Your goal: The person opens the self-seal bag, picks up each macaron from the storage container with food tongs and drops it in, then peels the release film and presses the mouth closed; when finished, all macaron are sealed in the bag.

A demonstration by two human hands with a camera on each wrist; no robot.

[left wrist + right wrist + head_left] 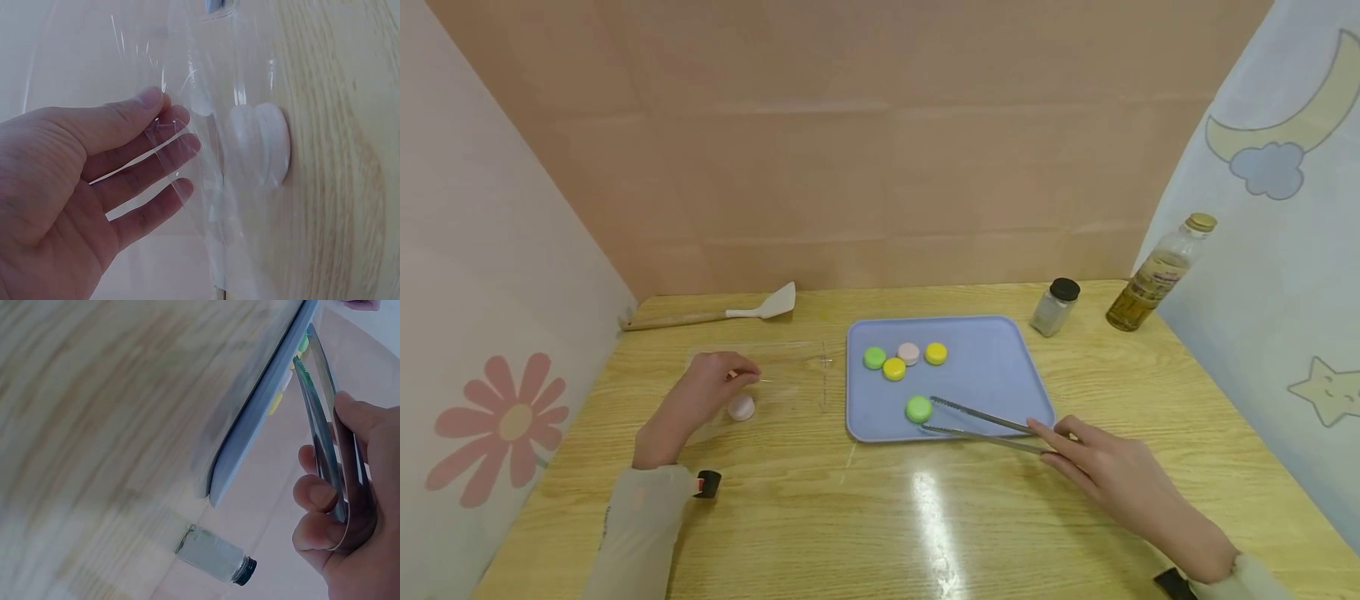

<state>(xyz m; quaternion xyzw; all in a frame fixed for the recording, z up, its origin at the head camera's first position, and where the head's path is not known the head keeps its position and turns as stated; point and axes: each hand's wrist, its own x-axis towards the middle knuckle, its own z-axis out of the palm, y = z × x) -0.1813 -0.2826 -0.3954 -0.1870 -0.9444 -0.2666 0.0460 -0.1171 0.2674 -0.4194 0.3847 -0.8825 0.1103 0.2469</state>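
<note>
My left hand pinches the edge of a clear plastic bag between thumb and fingers. Behind the film lies a pale pink macaron, seen edge-on in the left wrist view. Metal tongs are gripped in my right hand, their arms spread apart. The tips reach a green macaron near the front edge of the blue tray; whether they touch it I cannot tell. Farther back on the tray sit another green macaron, two yellow macarons and a pink one.
A spatula with a wooden handle lies at the back left. Behind the tray's right side stand a small black-capped jar and a bottle of amber liquid. Walls border the wooden table at the back and both sides.
</note>
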